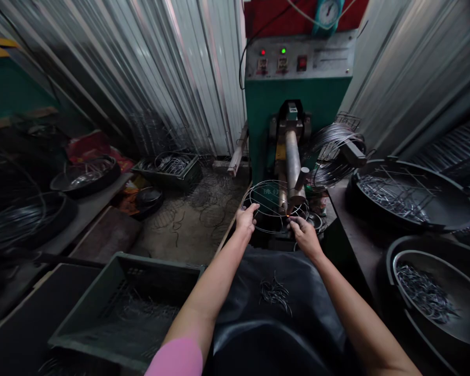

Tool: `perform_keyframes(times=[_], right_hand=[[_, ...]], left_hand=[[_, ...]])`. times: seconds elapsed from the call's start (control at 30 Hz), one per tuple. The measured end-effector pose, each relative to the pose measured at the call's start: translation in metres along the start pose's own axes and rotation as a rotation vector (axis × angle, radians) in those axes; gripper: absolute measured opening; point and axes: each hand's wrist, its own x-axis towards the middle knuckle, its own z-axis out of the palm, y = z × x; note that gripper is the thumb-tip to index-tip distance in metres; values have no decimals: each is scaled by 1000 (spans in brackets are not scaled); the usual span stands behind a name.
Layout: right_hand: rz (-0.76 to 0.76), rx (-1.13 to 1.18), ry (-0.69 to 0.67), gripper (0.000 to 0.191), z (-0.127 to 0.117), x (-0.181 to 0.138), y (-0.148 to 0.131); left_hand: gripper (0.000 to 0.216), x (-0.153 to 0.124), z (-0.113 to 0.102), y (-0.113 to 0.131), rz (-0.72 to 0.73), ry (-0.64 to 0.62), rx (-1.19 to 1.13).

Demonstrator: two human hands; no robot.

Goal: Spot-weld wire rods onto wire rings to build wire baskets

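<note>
Had the wall point(203, 62) behind the machine point(258, 120) and the gauge point(329, 13) high on its front. Saw the ring point(272, 215) close before the machine, and farther out the apron point(243, 308) with a wire pile point(274, 292) on it. Had the coil point(335, 137) just right of the machine, with two pans point(351, 193) of wires farther right. Found the bin point(180, 187) left of the machine, the crate point(82, 318) left and well forward, wires in both.

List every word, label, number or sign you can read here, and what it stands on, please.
"佛", faint, with a second character unclear: low on the green machine.
Control panel: markings too small and blurred to read.
Round dial: figures too blurred to read.
</note>
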Motion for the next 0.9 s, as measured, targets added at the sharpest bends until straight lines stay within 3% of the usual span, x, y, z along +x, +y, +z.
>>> perform_keyframes(times=[0.23, 0.4, 0.5, 0.6, 0.73, 0.83, 0.9], right_hand=[[-36, -42, 20, 36, -1, 1, 0], [-58, -198, -3, 33, -4, 7, -10], [-143, -378, 90, 34, -18, -18, -7], [-195, -555, 221, 36, -40, -70, 17], [71, -701, -75, 17, -50, -132, 63], [190, -816, -294, 13, -37, -142, 83], [197, -889, -406, 16, -23, -134, 86]], left_hand=[[41, -4, -3, -5, 31, 13, -19], [42, -12, -3, -10, 23, 58, -44], [42, -17, -8, -7, 1, 36, -32], [42, -16, -21, -1, -73, -20, 21], [44, 0, -46, -8, -205, -86, 7], [43, 6, -71, -38, -258, -114, -63], [40, 1, -91, -64, -201, -82, -56]])
